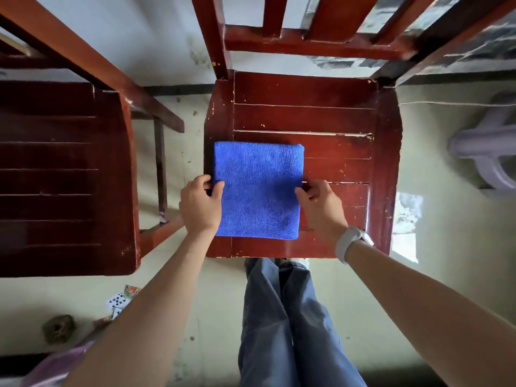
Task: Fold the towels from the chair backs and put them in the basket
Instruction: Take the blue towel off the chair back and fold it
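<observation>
A blue towel (258,191), folded into a neat rectangle, lies flat on the front left part of a red wooden chair seat (335,118). My left hand (199,203) pinches the towel's left edge, thumb on top. My right hand (321,202) pinches its right edge in the same way, with a white watch on that wrist. No towel hangs on the chair back (307,43). No basket shows in this view.
A second red wooden chair (61,174) stands close on the left. A pale plastic stool (485,143) lies at the right. Playing cards (121,300) and a brown clump (58,328) lie on the floor at lower left. My legs stand just before the chair.
</observation>
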The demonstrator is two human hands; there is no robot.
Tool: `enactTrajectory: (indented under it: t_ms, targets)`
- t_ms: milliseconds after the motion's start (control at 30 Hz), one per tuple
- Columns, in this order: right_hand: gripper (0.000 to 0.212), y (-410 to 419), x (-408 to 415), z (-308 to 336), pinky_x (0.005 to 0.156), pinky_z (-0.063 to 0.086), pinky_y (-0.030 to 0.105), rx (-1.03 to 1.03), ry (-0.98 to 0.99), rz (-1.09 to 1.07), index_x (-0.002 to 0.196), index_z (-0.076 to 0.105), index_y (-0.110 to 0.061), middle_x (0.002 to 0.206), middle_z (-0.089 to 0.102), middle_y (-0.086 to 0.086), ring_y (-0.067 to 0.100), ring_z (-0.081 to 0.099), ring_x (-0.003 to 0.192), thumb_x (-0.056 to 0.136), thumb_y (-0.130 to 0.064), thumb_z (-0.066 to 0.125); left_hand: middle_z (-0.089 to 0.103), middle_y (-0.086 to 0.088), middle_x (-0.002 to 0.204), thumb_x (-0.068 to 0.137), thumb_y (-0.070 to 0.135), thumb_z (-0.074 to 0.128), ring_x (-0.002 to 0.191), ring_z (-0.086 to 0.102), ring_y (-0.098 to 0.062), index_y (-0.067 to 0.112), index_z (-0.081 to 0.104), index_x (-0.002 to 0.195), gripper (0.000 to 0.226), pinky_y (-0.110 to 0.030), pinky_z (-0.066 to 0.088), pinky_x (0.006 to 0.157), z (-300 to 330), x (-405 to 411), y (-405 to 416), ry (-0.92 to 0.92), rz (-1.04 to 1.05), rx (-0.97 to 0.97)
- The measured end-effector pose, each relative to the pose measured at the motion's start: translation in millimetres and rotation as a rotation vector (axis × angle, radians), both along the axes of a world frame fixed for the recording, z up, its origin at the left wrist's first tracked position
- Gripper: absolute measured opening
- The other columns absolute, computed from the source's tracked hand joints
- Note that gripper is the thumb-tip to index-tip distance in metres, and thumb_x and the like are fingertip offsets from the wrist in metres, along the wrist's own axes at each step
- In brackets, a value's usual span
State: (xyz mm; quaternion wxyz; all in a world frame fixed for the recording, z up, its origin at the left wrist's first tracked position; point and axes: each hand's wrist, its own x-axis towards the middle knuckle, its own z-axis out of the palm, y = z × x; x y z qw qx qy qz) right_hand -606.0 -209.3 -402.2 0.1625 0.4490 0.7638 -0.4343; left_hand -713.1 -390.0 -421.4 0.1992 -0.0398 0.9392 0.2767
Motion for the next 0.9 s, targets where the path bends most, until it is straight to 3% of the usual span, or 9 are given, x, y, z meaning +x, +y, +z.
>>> enactTrajectory:
  t_ms: [67,200,400,567,700,800,900]
  targets:
    - [0.031,-3.2,-8.5,-5.8,0.073,0.040,0.027,0.001,-0.046,-0.028,0.110,0.056,-0.009,0.093,0.062,0.006,0.026,0.058,0.092,0.086,-0.028,0.059,0.068,-0.014,0.106,0.085,0.027,0.062,0.100,0.062,-0.028,0.004,0.060,0.112,0.035,-0.034,0.046,0.085,0.8,-2.1,4.1,-0.070,0.072,0.014]
    - [0.028,-7.7,-17.0,-13.9,0.072,0.037,0.028,0.015,-0.169,-0.089,0.110,0.057,-0.006,0.107,0.065,0.015,0.032,0.058,0.098,0.089,-0.024,0.055,0.068,-0.014,0.106,0.085,0.023,0.063,0.099,0.063,-0.028,0.002,0.061,0.109,0.032,-0.036,0.048,0.090,2.0,-7.9,10.8,-0.213,0.162,0.056]
    - [0.031,-14.1,-28.1,-10.3,0.085,0.043,0.038,-0.003,-0.245,-0.157,0.117,0.051,-0.002,0.117,0.059,0.019,0.036,0.054,0.108,0.090,-0.019,0.050,0.069,-0.013,0.099,0.085,0.020,0.060,0.091,0.063,-0.031,0.003,0.065,0.099,0.023,-0.042,0.052,0.083,2.1,-16.7,16.7,-0.334,0.109,0.014]
    - [0.025,-16.2,-26.5,-5.2,0.074,0.040,0.031,-0.083,-0.173,-0.225,0.110,0.054,-0.003,0.104,0.061,0.016,0.033,0.057,0.095,0.089,-0.016,0.049,0.068,-0.011,0.093,0.082,0.021,0.060,0.088,0.063,-0.033,0.004,0.065,0.094,0.021,-0.048,0.052,0.082,5.9,-19.9,16.3,-0.355,0.103,0.029]
    - [0.020,-13.5,-21.2,-0.2,0.051,0.034,0.024,-0.195,-0.088,-0.239,0.104,0.055,-0.002,0.083,0.052,0.006,0.020,0.044,0.066,0.089,-0.013,0.047,0.063,-0.009,0.092,0.085,0.021,0.058,0.085,0.061,-0.026,0.010,0.050,0.094,0.016,-0.030,0.047,0.065,16.0,-11.5,14.4,-0.321,0.053,0.158]
    - [0.024,-6.5,-11.9,8.9,0.060,0.041,0.028,-0.255,-0.057,-0.254,0.109,0.052,0.001,0.088,0.052,0.009,0.020,0.046,0.072,0.089,-0.012,0.045,0.062,-0.011,0.106,0.088,0.018,0.057,0.091,0.060,-0.021,0.008,0.050,0.107,0.023,-0.017,0.041,0.062,24.8,-6.8,14.2,-0.315,0.078,0.284]
    - [0.024,7.0,1.9,27.5,0.057,0.040,0.025,-0.264,-0.011,-0.260,0.109,0.053,0.000,0.090,0.054,0.007,0.017,0.047,0.072,0.089,-0.010,0.046,0.059,0.003,0.112,0.089,0.019,0.057,0.100,0.057,-0.011,0.012,0.050,0.119,0.032,-0.014,0.043,0.071,42.5,-0.1,19.5,-0.318,0.087,0.370]
